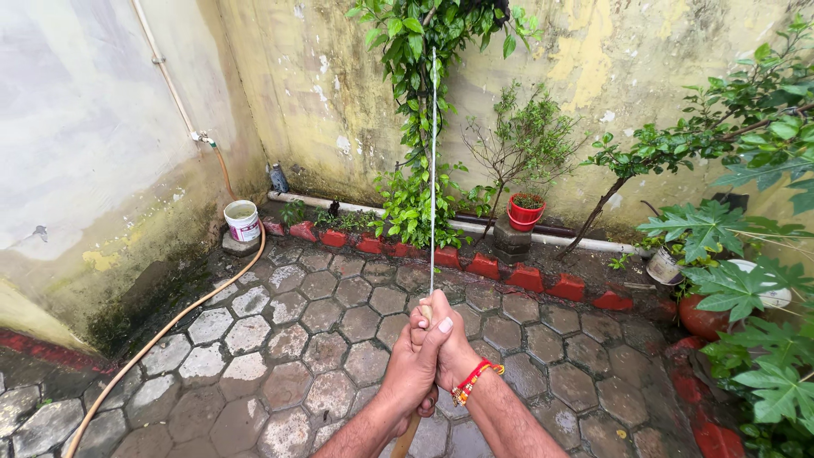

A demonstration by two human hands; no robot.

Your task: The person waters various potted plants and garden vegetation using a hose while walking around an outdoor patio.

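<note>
- Right now I am gripping a long thin pole (432, 170) with both hands, stacked one over the other low in the head view, and I am holding it upright in front of me.
- My left hand (417, 369) is wrapping round the wooden lower end, fingers (437, 335) curled tight on it; my right hand (445, 339) — the one with the red and yellow wrist band (475, 382) — is closing over the same spot, so neither hand is open at all.
- The pole is rising from my fists up past the climbing plant (420, 127) on the yellowed wall (610, 59), its pale upper part ending among the leaves; I cannot tell what is at its tip.
- What is worrying me: the hexagonal paving (339, 339) is looking wet, so my footing could be slipping while I am leaning into the pole.
- With both hands so low, the top could be swaying — it might be striking the red pot (526, 210) on its block or snagging in the branches.
- Off to my left a hose (170, 326) is trailing across the floor from the wall tap toward the white bucket (242, 220); stepping back onto it could be tripping me.
</note>
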